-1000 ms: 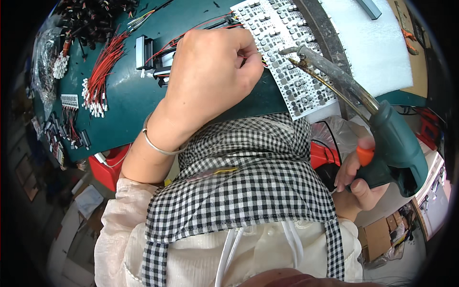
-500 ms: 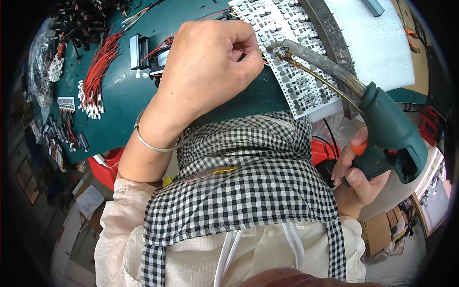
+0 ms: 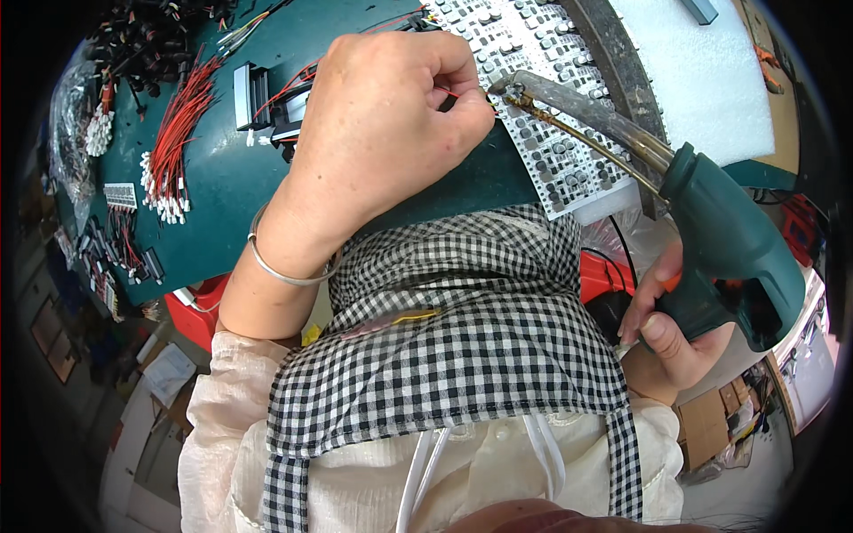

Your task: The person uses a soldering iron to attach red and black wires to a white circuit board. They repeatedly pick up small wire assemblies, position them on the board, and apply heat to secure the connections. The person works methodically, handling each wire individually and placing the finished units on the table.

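Note:
My right hand (image 3: 680, 348) grips the handle of a dark green soldering gun (image 3: 724, 218) with an orange trigger. The tool's metal barrel and thin brass feed tube point left, their ends close to the fingertips of my left hand (image 3: 382, 124). That hand is closed in a pinch on thin wires; a red wire (image 3: 451, 91) shows in the gap between finger and thumb. Under the tip lies a white circuit board panel (image 3: 542, 115) covered with small round parts. The joint at the fingertips is too small to make out.
A dark metal bar (image 3: 613, 67) lies across the panel, beside white foam (image 3: 702, 89). On the green table (image 3: 240, 186) are a bundle of red wires (image 3: 182, 124) with white connectors, black cables (image 3: 155, 35) and a grey-black housing (image 3: 252, 96). A red stool (image 3: 197, 311) stands below.
The soldering gun has shifted slightly, its body lower and to the right, its tip a little left toward my left fingertips. My left hand keeps its pinch almost in place.

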The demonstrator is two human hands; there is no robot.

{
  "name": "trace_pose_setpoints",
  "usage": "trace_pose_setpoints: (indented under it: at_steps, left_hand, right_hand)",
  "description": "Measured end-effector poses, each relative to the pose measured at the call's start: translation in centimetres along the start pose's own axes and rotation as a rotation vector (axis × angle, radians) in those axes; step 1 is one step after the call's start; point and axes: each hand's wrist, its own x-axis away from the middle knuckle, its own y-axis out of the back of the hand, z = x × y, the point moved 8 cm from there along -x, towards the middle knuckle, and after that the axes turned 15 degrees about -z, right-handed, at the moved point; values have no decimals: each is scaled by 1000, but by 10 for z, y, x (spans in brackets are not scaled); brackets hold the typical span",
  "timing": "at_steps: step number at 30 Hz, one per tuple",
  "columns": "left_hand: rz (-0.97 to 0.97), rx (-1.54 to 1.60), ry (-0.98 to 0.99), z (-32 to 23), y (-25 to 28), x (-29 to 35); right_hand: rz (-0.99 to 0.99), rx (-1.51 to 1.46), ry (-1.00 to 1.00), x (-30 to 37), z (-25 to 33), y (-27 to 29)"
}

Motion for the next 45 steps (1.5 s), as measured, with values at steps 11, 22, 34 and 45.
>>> trace_pose_setpoints:
  at_steps: [11,22,34,45]
  left_hand:
    - [-16,4,-16,0,0,0]
    - [2,-4,-29,-2,0,1]
    - [19,57,-238,-17,15,12]
    - [-125,81,-64,-6,7,11]
  right_hand:
    - [262,-145,-37,-16,10,2]
    - [307,-162,-40,-15,9,1]
    - [284,-212,-70,-16,8,9]
    - [418,-125,-42,-10,7,12]
